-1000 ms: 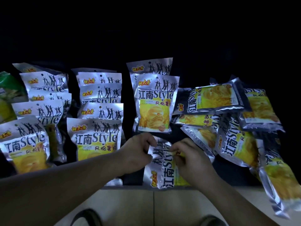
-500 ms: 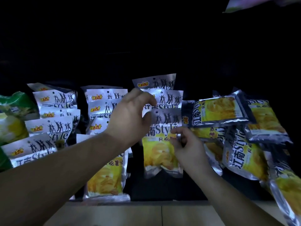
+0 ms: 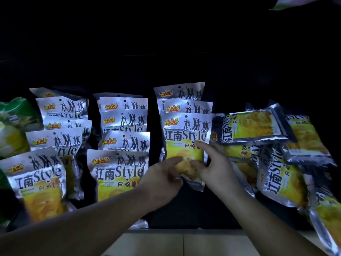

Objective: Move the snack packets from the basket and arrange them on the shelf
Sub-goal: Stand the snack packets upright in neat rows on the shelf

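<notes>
A silver and yellow snack packet (image 3: 186, 136) stands upright at the front of the third row on the dark shelf (image 3: 184, 211). Two more packets of the same kind stand behind it. My left hand (image 3: 162, 176) grips the packet's lower left part, thumb on its front. My right hand (image 3: 212, 167) pinches its lower right part, with the index finger stretched up along the packet's right side. The basket is out of sight.
Two rows of the same packets (image 3: 120, 141) stand to the left, with green packets (image 3: 14, 115) at the far left. A loose heap of packets (image 3: 276, 174) lies on its side at the right. The shelf's pale front edge (image 3: 184, 231) runs below.
The packet was on its side low at the shelf's front; both hands turned it upright and set it against the third row. The left hand came down from the packet's top to its lower half.
</notes>
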Demonstrator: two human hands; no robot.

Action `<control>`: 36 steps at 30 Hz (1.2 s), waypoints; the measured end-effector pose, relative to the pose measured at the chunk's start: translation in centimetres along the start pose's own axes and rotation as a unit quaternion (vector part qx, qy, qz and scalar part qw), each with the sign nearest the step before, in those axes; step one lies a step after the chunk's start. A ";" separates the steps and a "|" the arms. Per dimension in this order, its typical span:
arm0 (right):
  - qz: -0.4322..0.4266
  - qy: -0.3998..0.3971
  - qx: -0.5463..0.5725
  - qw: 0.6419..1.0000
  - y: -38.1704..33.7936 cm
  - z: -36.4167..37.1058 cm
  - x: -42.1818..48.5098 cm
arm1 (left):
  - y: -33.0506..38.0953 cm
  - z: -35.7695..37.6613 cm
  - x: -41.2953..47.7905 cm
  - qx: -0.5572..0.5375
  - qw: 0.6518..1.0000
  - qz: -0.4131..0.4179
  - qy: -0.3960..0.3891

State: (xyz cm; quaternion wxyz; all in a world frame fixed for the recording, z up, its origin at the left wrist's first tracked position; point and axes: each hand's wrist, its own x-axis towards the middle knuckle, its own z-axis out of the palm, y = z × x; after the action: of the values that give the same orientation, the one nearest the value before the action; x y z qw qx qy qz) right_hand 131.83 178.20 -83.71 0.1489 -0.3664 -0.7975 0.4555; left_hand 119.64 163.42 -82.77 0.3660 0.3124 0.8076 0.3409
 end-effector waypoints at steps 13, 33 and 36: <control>-0.048 0.050 -0.075 0.995 -0.1 -0.4 -0.7 | 0.4 -0.1 -0.1 0.066 0.995 0.049 0.060; 0.127 -0.147 -0.187 0.963 -7.3 -14.0 -6.3 | 13.0 0.4 -3.3 0.154 0.979 0.011 -0.135; 0.147 -0.167 -0.228 0.948 -9.5 -17.3 -8.3 | 16.7 0.6 -6.0 0.187 0.967 0.039 -0.167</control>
State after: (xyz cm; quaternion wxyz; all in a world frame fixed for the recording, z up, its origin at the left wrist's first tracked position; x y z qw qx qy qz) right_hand 143.13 179.93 -65.64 -0.1426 -0.4223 -0.8307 0.3334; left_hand 127.62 168.66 -67.81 0.4172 0.4592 0.7714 0.1413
